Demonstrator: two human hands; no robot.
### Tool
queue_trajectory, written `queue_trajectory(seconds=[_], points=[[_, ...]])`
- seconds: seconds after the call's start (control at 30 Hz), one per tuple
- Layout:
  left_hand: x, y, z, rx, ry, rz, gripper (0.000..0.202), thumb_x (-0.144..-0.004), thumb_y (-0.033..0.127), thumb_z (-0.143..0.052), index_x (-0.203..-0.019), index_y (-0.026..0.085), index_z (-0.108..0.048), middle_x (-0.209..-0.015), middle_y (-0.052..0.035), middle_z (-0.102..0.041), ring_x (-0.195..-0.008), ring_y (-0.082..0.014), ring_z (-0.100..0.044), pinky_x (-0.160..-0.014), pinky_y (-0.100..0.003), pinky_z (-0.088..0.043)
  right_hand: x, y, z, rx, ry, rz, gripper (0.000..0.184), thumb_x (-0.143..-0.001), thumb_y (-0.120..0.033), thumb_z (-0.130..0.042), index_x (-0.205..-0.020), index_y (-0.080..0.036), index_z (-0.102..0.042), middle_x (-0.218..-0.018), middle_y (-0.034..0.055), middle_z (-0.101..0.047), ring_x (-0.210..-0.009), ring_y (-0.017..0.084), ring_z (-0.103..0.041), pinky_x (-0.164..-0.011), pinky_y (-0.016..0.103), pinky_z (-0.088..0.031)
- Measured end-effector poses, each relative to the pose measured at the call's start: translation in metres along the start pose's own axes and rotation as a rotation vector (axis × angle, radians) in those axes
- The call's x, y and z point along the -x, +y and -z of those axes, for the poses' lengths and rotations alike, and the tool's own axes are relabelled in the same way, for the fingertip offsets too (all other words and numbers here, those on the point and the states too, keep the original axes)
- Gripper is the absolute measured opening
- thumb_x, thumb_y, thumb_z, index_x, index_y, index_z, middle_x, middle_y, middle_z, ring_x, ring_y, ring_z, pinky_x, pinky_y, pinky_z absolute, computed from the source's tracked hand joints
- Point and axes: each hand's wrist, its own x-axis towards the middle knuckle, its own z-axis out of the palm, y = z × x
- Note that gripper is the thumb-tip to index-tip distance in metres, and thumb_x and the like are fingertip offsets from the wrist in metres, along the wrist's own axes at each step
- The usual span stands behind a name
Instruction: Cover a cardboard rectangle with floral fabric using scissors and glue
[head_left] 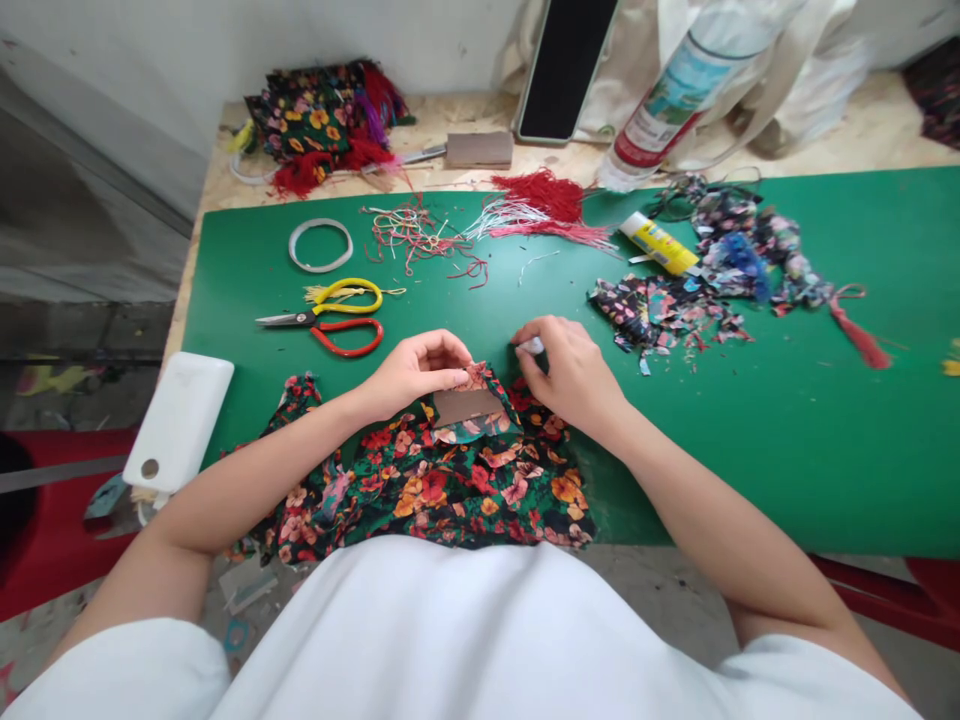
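Observation:
A piece of floral cloth [427,490], dark with red and orange flowers, lies bunched at the table's near edge. On it rests a small grey-brown card [466,405] with a cloth strip folded around its edges. The fingers of my left hand [420,372] are pinched on the folded cloth at the card's top edge. Just right of the card, my right hand [570,370] is closed around a small whitish thing [532,345], mostly hidden by the fingers. Scissors [322,318] with one yellow and one red handle lie left of my left hand.
A green mat [750,440] covers the table. Behind are a tape roll [321,246], cut threads [420,235], red tassels [544,200], a yellow glue tube [660,243] and cloth scraps [667,310]. A bottle [675,105] and phone [566,70] stand at the back; a power bank [180,420] lies left.

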Motion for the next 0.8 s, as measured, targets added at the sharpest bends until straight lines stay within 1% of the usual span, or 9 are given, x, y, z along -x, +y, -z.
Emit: queue_trajectory(seconds=[0.1, 0.23, 0.3, 0.37, 0.43, 0.47, 0.57, 0.7, 0.8], points=[[0.000, 0.000, 0.000, 0.033, 0.004, 0.007, 0.038, -0.062, 0.033, -0.086, -0.084, 0.013, -0.062, -0.082, 0.0009, -0.065, -0.076, -0.0074, -0.061, -0.071, -0.019, -0.051, 0.000, 0.003, -0.002, 0.020, -0.023, 0.009, 0.012, -0.089, -0.014, -0.051, -0.098, -0.021, -0.050, -0.089, 0.0076, -0.065, -0.084, 0.023, -0.061, -0.074, 0.037, -0.052], [0.000, 0.001, 0.000, 0.051, 0.003, 0.012, 0.037, -0.062, 0.031, -0.086, -0.083, 0.013, -0.063, -0.081, 0.0008, -0.065, -0.075, -0.0073, -0.061, -0.070, -0.018, -0.050, 0.000, 0.003, -0.002, 0.033, -0.023, -0.010, 0.019, -0.087, -0.015, -0.055, -0.105, -0.020, -0.052, -0.099, 0.0101, -0.066, -0.090, 0.024, -0.062, -0.077, 0.036, -0.054], [0.000, 0.001, 0.000, 0.054, 0.004, 0.012, 0.036, -0.062, 0.030, -0.086, -0.083, 0.013, -0.063, -0.081, 0.0008, -0.065, -0.075, -0.0074, -0.061, -0.070, -0.019, -0.050, 0.000, 0.000, 0.000, 0.029, 0.005, 0.007, 0.018, -0.087, -0.017, -0.057, -0.105, -0.019, -0.053, -0.104, 0.0117, -0.065, -0.095, 0.025, -0.062, -0.081, 0.039, -0.054], [0.000, 0.001, 0.000, 0.060, 0.002, 0.005, 0.035, -0.063, 0.030, -0.086, -0.083, 0.013, -0.062, -0.081, 0.0008, -0.065, -0.075, -0.0074, -0.061, -0.070, -0.019, -0.049, -0.001, -0.004, 0.004, 0.005, 0.062, 0.053, 0.016, -0.088, -0.021, -0.058, -0.104, -0.020, -0.054, -0.105, 0.0120, -0.066, -0.098, 0.026, -0.060, -0.085, 0.042, -0.052], [0.000, 0.000, 0.000, 0.066, -0.004, -0.008, 0.035, -0.064, 0.030, -0.086, -0.084, 0.013, -0.062, -0.081, 0.0008, -0.065, -0.075, -0.0077, -0.060, -0.070, -0.019, -0.049, -0.001, -0.010, 0.009, -0.066, 0.103, 0.112, 0.013, -0.089, -0.026, -0.058, -0.100, -0.020, -0.055, -0.102, 0.0103, -0.066, -0.095, 0.024, -0.060, -0.085, 0.041, -0.051], [0.001, 0.000, 0.000, 0.068, -0.008, -0.014, 0.035, -0.064, 0.031, -0.085, -0.084, 0.013, -0.062, -0.081, 0.0007, -0.065, -0.075, -0.0078, -0.060, -0.070, -0.019, -0.049, -0.001, -0.014, 0.011, -0.104, 0.099, 0.143, 0.011, -0.090, -0.028, -0.058, -0.098, -0.020, -0.056, -0.097, 0.0091, -0.066, -0.091, 0.023, -0.059, -0.083, 0.040, -0.050], [0.001, 0.000, 0.000, 0.065, -0.011, -0.034, 0.034, -0.065, 0.031, -0.085, -0.084, 0.014, -0.062, -0.082, 0.0008, -0.065, -0.076, -0.0079, -0.060, -0.072, -0.020, -0.049, 0.001, -0.025, 0.012, -0.152, 0.020, 0.215, 0.013, -0.092, -0.031, -0.055, -0.086, -0.020, -0.056, -0.083, 0.0063, -0.063, -0.078, 0.019, -0.051, -0.075, 0.035, -0.047], [0.001, 0.000, 0.001, 0.044, -0.012, -0.050, 0.034, -0.066, 0.031, -0.084, -0.085, 0.013, -0.061, -0.082, 0.0007, -0.064, -0.076, -0.0075, -0.060, -0.072, -0.019, -0.048, 0.004, -0.032, 0.006, -0.086, -0.047, 0.225, 0.020, -0.093, -0.028, -0.054, -0.075, -0.020, -0.050, -0.073, 0.0046, -0.057, -0.071, 0.017, -0.044, -0.069, 0.032, -0.044], [0.002, 0.001, 0.000, 0.003, -0.015, -0.069, 0.037, -0.069, 0.038, -0.081, -0.087, 0.014, -0.060, -0.082, 0.0004, -0.062, -0.074, -0.0076, -0.058, -0.069, -0.019, -0.047, 0.005, -0.033, 0.003, -0.091, -0.049, 0.210, 0.023, -0.094, -0.027, -0.051, -0.073, -0.021, -0.046, -0.067, 0.0021, -0.052, -0.067, 0.016, -0.042, -0.066, 0.029, -0.043]])
